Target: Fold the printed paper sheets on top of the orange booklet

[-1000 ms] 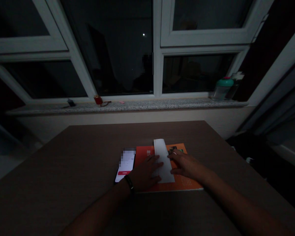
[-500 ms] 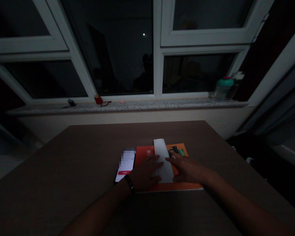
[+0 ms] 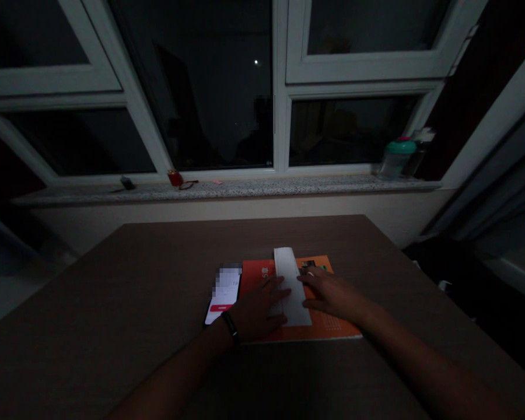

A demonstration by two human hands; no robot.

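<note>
exposure: low; scene dim overall. phone (image 3: 226, 290): self-lit screen, brightest surface. paper strip (image 3: 286, 262): pale, evenly lit. window pane (image 3: 214, 76): near black, one small bright glare spot (image 3: 256, 62). table (image 3: 175, 262): deep shadow along near side of book (image 3: 256, 271). focus: soft; cover print barely legible. window frame (image 3: 280, 128): members splay toward edges, wide-angle distortion. mosaic blocks: upper phone, part of window pane.

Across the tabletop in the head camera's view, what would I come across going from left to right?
Smartphone with its screen lit → left hand → white paper strip → right hand.
</note>
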